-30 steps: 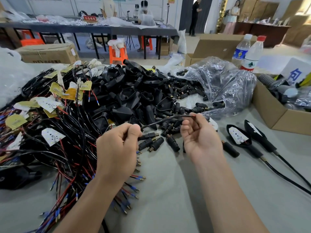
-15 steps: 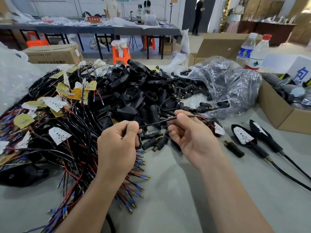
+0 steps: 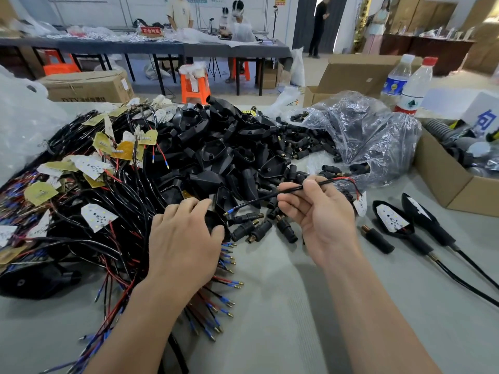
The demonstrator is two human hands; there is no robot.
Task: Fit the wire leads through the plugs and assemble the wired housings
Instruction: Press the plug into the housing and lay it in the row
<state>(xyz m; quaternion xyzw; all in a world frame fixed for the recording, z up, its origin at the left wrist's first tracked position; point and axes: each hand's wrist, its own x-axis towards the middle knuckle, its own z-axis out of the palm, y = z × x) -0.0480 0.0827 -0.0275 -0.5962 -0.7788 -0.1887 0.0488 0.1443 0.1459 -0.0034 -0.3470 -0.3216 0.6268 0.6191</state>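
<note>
right hand (image 3: 321,220) pinches wire lead (image 3: 259,200) | tip down-left | left hand (image 3: 183,238) maybe grips housing (image 3: 213,222)

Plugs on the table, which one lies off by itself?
The plug right of the right hand, beside a wired housing; the other plugs lie bunched together.

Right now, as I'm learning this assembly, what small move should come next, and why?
Probably lift the black part the left hand grips and bring it to the wire: the right hand pinches that wire, its blue-tipped end free, threaded through nothing.
</note>
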